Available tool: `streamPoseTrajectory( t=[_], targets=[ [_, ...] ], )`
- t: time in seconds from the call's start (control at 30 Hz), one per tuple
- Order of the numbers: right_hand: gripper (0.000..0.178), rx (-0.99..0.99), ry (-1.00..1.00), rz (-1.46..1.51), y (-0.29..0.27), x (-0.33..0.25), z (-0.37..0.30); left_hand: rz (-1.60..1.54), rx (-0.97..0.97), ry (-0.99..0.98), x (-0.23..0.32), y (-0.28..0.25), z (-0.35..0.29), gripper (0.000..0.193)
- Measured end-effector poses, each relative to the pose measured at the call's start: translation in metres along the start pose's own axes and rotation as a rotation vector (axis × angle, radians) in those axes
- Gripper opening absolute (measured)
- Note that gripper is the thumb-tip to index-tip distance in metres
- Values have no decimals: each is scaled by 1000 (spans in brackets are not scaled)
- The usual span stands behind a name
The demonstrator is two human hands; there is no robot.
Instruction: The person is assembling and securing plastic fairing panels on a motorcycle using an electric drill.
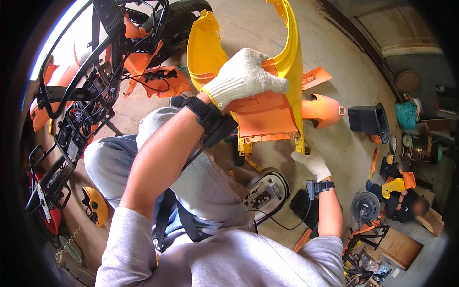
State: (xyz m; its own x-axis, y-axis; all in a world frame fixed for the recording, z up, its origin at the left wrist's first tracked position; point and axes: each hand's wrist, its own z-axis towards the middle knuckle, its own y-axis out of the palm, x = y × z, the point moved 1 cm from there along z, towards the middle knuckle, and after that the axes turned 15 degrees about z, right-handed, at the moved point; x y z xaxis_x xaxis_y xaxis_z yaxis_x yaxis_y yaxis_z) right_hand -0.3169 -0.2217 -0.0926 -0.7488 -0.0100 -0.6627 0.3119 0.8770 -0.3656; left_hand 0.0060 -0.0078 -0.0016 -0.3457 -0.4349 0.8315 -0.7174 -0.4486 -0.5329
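The orange panel [267,119] sits between the two arms of a yellow body panel [295,67], held up in front of the person above the floor [349,158], close to the bent knees. Its lower edge carries a row of small tabs, and a yellow bracket [245,148] shows at its lower left corner.

The hands are apart, both in white knit gloves. The left hand [251,79] is clamped over the upper part of the orange panel, across the opening of the yellow one. The right hand [313,165] is at the lower right end of the yellow body panel, its fingertips just beside the end; whether they touch or grip it I cannot tell.

Below, near the person's leg, lies a grey-and-white oval part [275,189]. Past the yellow panel's right side, an orange rounded cover [322,111] lies near a black bin [366,118]. To the left stands a black vehicle frame [79,138] with exposed wiring, a yellow shell [98,205] below it. Far right, another person [406,210] in dark clothing is beside yellow and orange pieces [394,186].
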Motion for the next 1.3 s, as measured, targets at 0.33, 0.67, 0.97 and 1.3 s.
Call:
streamPoseTrajectory(
  t=[0.33, 0.67, 0.97, 1.3],
  targets=[
    [77, 103, -111, 162, 8, 19, 35, 8, 46, 3, 7, 2, -7, 53],
    [78, 149, -72, 150, -3, 9, 25, -86, 96, 5, -5, -6, 0, 51],
    [72, 191, -167, 158, -8, 26, 28, -143, 14, 13, -4, 8, -1, 45],
    [75, 81, -6, 127, -5, 32, 18, -51, 89, -35, -11, 18, 4, 56]
  ],
)
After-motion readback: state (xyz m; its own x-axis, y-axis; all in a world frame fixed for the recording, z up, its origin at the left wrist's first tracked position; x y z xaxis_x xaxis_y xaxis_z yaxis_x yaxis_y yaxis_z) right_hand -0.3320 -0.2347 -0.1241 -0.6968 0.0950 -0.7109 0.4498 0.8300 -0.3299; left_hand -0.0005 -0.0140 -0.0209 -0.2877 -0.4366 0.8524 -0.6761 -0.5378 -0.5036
